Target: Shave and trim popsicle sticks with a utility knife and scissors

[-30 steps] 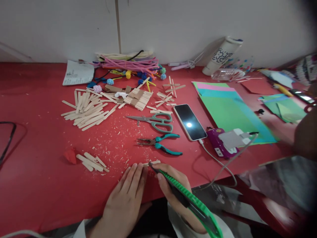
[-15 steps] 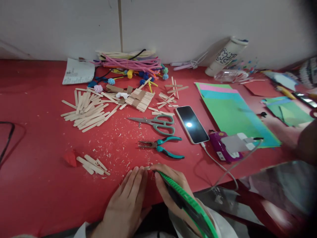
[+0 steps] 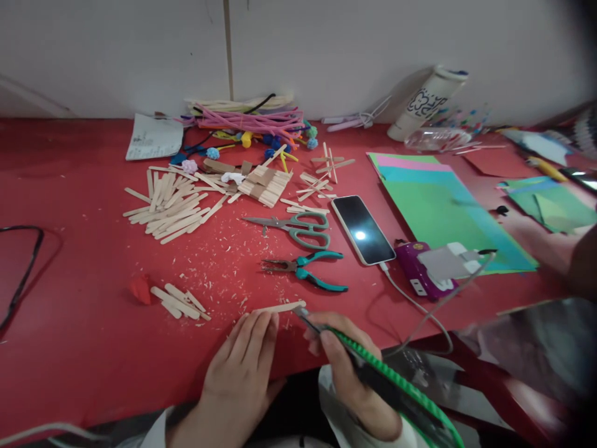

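We see two bare hands at the bottom of the view. The left hand [image 3: 242,373] has long, slim fingers. A white sleeve [image 3: 156,434] ends at its wrist, showing only as a narrow strip by the lower edge. The right hand [image 3: 347,373] comes out of a white cuff [image 3: 329,404], loose and softly creased. Between the two arms we make out a dark patch [image 3: 291,407], too dim to identify

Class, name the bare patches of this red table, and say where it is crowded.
Bare: between the black cable and the stick pile, and the near edge left of the left hand. Crowded: the middle, with scissors, pliers, phone and the knife in the right hand; coloured paper fills the right.
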Demonstrator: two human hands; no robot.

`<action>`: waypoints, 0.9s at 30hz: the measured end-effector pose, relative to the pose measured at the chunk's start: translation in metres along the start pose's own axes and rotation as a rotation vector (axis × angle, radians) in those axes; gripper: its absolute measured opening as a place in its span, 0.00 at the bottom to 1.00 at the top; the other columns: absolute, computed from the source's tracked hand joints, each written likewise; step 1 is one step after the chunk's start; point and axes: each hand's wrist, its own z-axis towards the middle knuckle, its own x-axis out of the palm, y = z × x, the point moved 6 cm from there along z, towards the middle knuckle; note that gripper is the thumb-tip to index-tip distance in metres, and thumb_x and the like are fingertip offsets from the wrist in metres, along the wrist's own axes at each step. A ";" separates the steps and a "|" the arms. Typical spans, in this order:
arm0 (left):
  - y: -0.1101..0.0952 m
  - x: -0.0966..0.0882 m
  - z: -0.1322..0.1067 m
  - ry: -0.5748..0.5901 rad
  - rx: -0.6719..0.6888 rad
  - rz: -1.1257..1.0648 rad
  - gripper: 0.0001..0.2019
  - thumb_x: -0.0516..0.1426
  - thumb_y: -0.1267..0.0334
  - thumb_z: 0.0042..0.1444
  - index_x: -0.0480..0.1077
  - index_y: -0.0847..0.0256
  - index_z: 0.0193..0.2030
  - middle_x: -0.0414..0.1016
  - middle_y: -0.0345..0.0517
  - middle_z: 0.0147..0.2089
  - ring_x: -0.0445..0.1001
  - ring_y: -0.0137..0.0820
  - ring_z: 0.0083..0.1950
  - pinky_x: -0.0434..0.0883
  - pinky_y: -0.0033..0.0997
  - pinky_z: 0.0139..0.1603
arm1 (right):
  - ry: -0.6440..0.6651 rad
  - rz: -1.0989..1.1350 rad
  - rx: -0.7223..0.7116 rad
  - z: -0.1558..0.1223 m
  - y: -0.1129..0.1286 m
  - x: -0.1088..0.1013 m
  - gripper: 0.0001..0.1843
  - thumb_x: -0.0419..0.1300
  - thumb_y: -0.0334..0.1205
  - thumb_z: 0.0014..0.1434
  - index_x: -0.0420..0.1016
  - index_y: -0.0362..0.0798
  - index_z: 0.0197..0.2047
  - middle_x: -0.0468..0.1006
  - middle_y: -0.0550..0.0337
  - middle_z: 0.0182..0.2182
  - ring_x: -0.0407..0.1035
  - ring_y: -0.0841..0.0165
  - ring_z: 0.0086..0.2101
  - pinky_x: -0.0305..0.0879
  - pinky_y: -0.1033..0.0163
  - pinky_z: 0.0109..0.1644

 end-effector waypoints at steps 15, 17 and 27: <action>0.001 0.000 0.005 0.081 -0.041 -0.015 0.38 0.65 0.46 0.47 0.63 0.56 0.64 0.67 0.57 0.61 0.67 0.48 0.60 0.68 0.44 0.58 | -0.044 -0.183 -0.152 0.011 0.002 -0.003 0.10 0.54 0.37 0.65 0.72 0.50 0.48 0.81 0.55 0.38 0.77 0.65 0.38 0.73 0.63 0.43; 0.002 0.002 0.006 0.107 -0.044 -0.026 0.37 0.64 0.46 0.48 0.63 0.54 0.64 0.67 0.56 0.62 0.67 0.48 0.61 0.68 0.45 0.58 | -0.032 -0.186 -0.137 0.011 0.004 -0.004 0.10 0.53 0.37 0.65 0.72 0.50 0.48 0.81 0.55 0.38 0.77 0.65 0.37 0.73 0.63 0.41; 0.007 -0.003 0.009 0.149 0.090 -0.114 0.43 0.67 0.47 0.45 0.57 0.52 0.67 0.60 0.58 0.67 0.61 0.48 0.66 0.67 0.45 0.60 | 0.112 0.044 -0.060 0.002 0.003 0.001 0.09 0.54 0.38 0.64 0.73 0.49 0.46 0.81 0.60 0.32 0.77 0.70 0.30 0.73 0.69 0.35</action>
